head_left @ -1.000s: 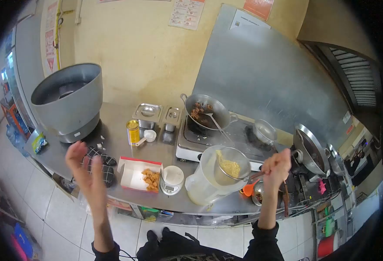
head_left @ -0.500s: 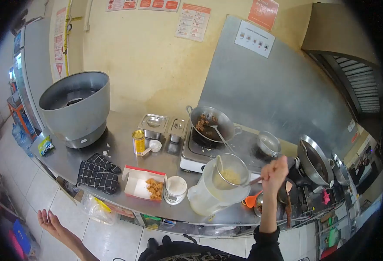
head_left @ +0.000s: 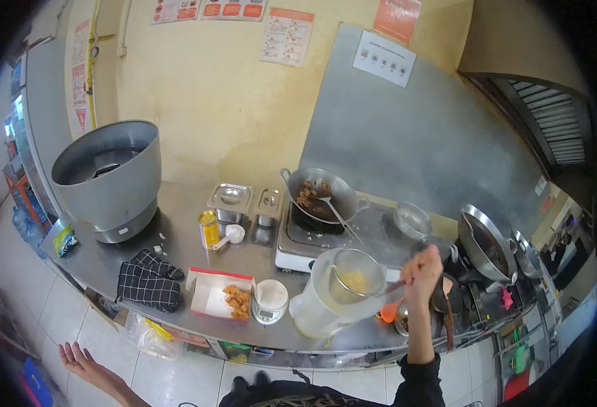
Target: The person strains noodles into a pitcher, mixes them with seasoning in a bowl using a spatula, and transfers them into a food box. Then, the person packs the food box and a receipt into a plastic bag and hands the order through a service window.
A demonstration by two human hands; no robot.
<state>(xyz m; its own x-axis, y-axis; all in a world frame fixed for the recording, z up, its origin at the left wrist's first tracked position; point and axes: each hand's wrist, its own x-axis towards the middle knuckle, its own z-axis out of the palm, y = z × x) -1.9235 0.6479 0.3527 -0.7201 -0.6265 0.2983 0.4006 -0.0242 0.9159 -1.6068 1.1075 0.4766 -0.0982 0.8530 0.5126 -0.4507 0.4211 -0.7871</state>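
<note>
My right hand (head_left: pixel 422 275) is closed around the handle of a round wire strainer (head_left: pixel 374 266). The strainer sits over the mouth of a large whitish plastic jug (head_left: pixel 312 313), with pale yellow food (head_left: pixel 354 282) in its mesh. Whether its rim rests on the jug, I cannot tell. Out over the floor at the lower left, my left hand (head_left: pixel 81 361) is held palm up with fingers apart, holding nothing. Left of the jug are a small white scale (head_left: pixel 268 315) with a bowl on top and an open carton (head_left: pixel 207 296) holding browned fried pieces (head_left: pixel 238 300).
A wok (head_left: pixel 342 183) with dark food and a spatula (head_left: pixel 339 216) sits on the stove (head_left: pixel 295 261). Along the counter are a yellow can (head_left: pixel 208 230), lidded steel containers (head_left: pixel 231 196), a checked oven mitt (head_left: pixel 150 288) and a big grey pot (head_left: pixel 118 193). More pans (head_left: pixel 488 244) stand at right.
The view has shifted slightly, so the counter things appear a little further left. The strainer has moved slightly right relative to the jug, still in my right hand. My left hand stays open.
</note>
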